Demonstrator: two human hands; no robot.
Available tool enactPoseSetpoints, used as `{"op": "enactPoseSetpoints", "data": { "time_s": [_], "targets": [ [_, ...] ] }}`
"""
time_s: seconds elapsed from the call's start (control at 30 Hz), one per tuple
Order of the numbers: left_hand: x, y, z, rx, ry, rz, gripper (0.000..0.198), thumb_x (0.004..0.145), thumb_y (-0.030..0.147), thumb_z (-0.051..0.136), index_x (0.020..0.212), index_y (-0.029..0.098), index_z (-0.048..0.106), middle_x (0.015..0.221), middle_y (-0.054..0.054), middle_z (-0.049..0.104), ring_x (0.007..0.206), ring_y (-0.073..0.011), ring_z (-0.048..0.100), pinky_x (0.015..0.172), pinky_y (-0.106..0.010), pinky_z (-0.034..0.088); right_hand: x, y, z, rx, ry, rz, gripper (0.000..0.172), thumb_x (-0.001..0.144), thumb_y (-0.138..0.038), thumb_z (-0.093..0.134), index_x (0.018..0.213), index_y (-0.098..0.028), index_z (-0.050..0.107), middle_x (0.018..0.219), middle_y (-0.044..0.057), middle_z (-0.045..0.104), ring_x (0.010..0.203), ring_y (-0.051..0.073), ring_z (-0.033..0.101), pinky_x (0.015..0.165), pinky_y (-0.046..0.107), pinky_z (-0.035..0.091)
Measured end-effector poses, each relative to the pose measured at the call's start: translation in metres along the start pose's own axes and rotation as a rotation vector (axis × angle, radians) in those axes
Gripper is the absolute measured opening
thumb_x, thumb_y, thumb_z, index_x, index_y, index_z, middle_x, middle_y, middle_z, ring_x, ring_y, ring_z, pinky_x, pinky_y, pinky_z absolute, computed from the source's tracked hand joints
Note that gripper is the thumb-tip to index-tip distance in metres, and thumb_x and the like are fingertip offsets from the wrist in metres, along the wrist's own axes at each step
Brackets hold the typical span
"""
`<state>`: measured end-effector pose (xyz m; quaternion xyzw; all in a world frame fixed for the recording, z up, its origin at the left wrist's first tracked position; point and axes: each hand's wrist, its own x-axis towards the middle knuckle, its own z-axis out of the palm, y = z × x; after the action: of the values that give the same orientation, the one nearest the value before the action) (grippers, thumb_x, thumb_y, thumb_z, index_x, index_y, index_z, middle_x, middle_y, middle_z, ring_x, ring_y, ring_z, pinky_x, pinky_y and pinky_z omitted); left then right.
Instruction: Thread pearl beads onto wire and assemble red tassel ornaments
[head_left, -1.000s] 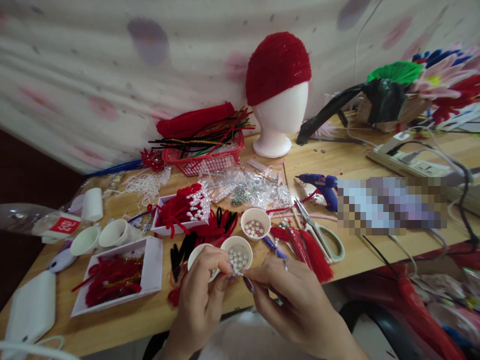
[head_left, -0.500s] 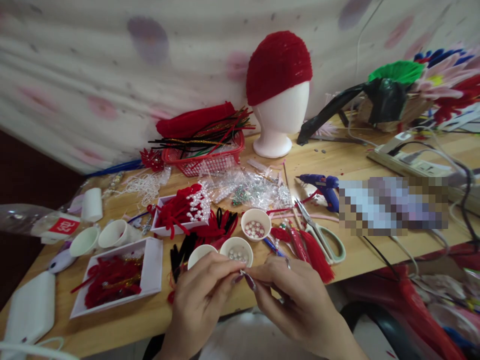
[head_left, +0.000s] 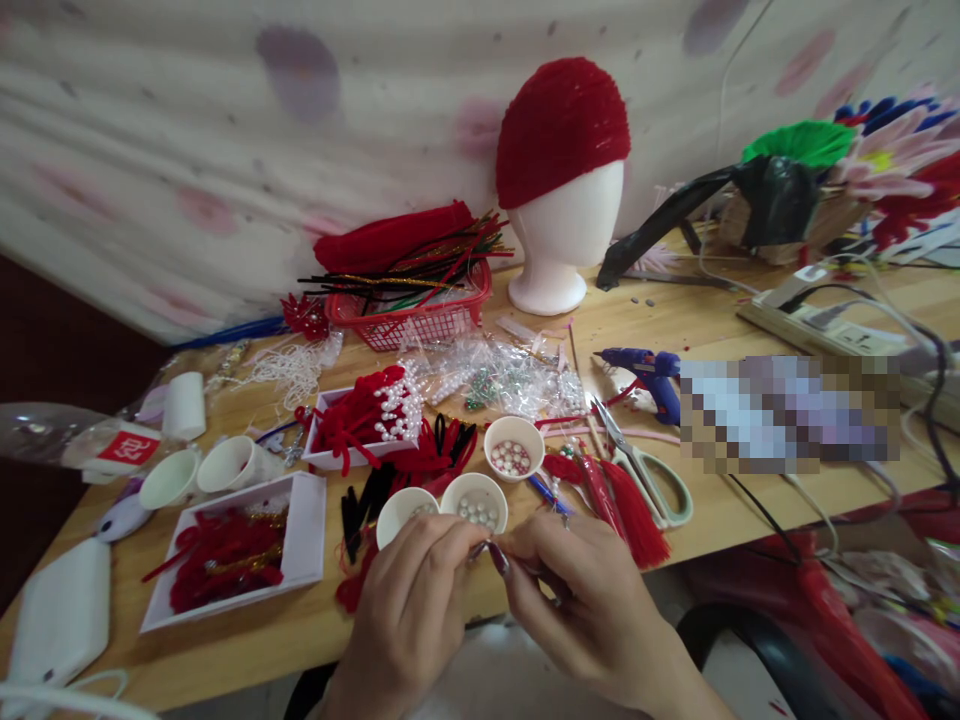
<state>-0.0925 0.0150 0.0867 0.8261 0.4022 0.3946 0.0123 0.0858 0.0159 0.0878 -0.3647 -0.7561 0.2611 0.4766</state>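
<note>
My left hand (head_left: 412, 600) and my right hand (head_left: 581, 595) meet fingertip to fingertip over the table's front edge. Both are closed in a pinch on something tiny between them, too small and too covered to make out. Just beyond my fingers stand a cup of pale beads (head_left: 474, 505) and another white cup (head_left: 405, 512), partly hidden by my left hand. A third cup, of white and red beads (head_left: 514, 450), is behind them. Right of it lie a red tassel (head_left: 634, 510) and scissors (head_left: 649, 475) with pale green handles.
A white box of red pieces (head_left: 232, 555) sits at left, another box with pearl-tipped red stems (head_left: 364, 420) behind it. Farther back are a red basket (head_left: 412, 325), a foam head (head_left: 566, 235) in a red cap, a blue glue gun (head_left: 645, 370) and a power strip (head_left: 817, 325).
My left hand has shifted slightly down and right, so more of the left cup shows. The fingertips stay pressed together, with a small turn of the fingers.
</note>
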Motion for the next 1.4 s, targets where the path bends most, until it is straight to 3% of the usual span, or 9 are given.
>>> {"op": "enactPoseSetpoints", "data": {
  "time_s": [0.37, 0.53, 0.63, 0.73, 0.87, 1.03, 1.3, 1.4],
  "targets": [
    [0.001, -0.007, -0.003, 0.06, 0.044, -0.002, 0.026, 0.094, 0.001, 0.048, 0.107, 0.018, 0.062, 0.084, -0.006, 0.074, 0.078, -0.016, 0.071, 0.076, -0.023, 0.056, 0.002, 0.001, 0.005, 0.124, -0.028, 0.048, 0.018, 0.089, -0.006, 0.05, 0.085, -0.023, 0.046, 0.064, -0.008, 0.037, 0.051, 0.007, 0.037, 0.048, 0.021, 0.025],
    [0.0, -0.016, -0.016, 0.109, 0.191, -0.176, 0.024, 0.092, 0.001, 0.056, 0.101, 0.02, 0.067, 0.086, -0.004, 0.074, 0.08, -0.0151, 0.07, 0.078, -0.022, 0.055, 0.0, 0.0, -0.001, 0.184, -0.008, 0.13, 0.02, 0.091, -0.006, 0.052, 0.08, -0.022, 0.047, 0.061, -0.009, 0.034, 0.05, 0.007, 0.032, 0.047, 0.022, 0.023],
    [0.004, -0.006, -0.019, -0.103, 0.097, -0.277, 0.023, 0.093, 0.005, 0.06, 0.103, 0.023, 0.07, 0.088, -0.001, 0.075, 0.078, -0.014, 0.071, 0.073, -0.02, 0.056, -0.001, 0.0, -0.002, 0.291, 0.003, 0.229, 0.021, 0.096, -0.012, 0.055, 0.078, -0.022, 0.052, 0.06, -0.008, 0.04, 0.051, 0.007, 0.034, 0.047, 0.021, 0.025],
    [0.009, 0.004, -0.016, -0.271, -0.01, -0.272, 0.022, 0.094, 0.01, 0.063, 0.108, 0.024, 0.072, 0.089, 0.001, 0.077, 0.077, -0.0115, 0.072, 0.072, -0.015, 0.055, 0.0, 0.0, -0.001, 0.379, -0.01, 0.286, 0.02, 0.099, -0.016, 0.055, 0.079, -0.021, 0.056, 0.06, -0.008, 0.046, 0.051, 0.008, 0.037, 0.047, 0.02, 0.028],
    [0.013, 0.004, -0.012, -0.334, -0.031, -0.315, 0.021, 0.094, 0.012, 0.063, 0.108, 0.026, 0.071, 0.094, 0.002, 0.078, 0.084, -0.0098, 0.073, 0.078, -0.012, 0.053, 0.001, -0.001, -0.003, 0.409, -0.044, 0.277, 0.02, 0.099, -0.016, 0.055, 0.08, -0.021, 0.059, 0.06, -0.008, 0.049, 0.052, 0.008, 0.039, 0.048, 0.02, 0.029],
    [0.012, 0.0, -0.011, -0.456, -0.072, -0.328, 0.014, 0.095, 0.013, 0.062, 0.097, 0.026, 0.067, 0.084, 0.004, 0.071, 0.079, -0.0093, 0.067, 0.075, -0.013, 0.051, -0.003, 0.0, -0.005, 0.363, -0.08, 0.249, 0.014, 0.098, -0.015, 0.056, 0.089, -0.021, 0.065, 0.063, -0.006, 0.054, 0.052, 0.008, 0.043, 0.049, 0.02, 0.031],
    [0.01, 0.003, -0.006, -0.321, -0.081, -0.268, 0.021, 0.096, 0.005, 0.054, 0.099, 0.024, 0.062, 0.084, 0.001, 0.068, 0.078, -0.0126, 0.065, 0.073, -0.018, 0.05, -0.002, 0.002, -0.001, 0.215, -0.029, 0.157, 0.01, 0.095, -0.012, 0.057, 0.099, -0.019, 0.062, 0.062, -0.008, 0.048, 0.051, 0.006, 0.046, 0.048, 0.018, 0.032],
    [0.009, 0.005, -0.004, -0.277, -0.059, -0.261, 0.022, 0.095, 0.003, 0.052, 0.098, 0.023, 0.06, 0.083, 0.0, 0.067, 0.078, -0.0125, 0.065, 0.073, -0.018, 0.05, -0.001, 0.003, 0.002, 0.149, 0.0, 0.109, 0.011, 0.096, -0.011, 0.056, 0.099, -0.019, 0.062, 0.062, -0.008, 0.053, 0.049, 0.006, 0.047, 0.047, 0.018, 0.033]
  ]
}}
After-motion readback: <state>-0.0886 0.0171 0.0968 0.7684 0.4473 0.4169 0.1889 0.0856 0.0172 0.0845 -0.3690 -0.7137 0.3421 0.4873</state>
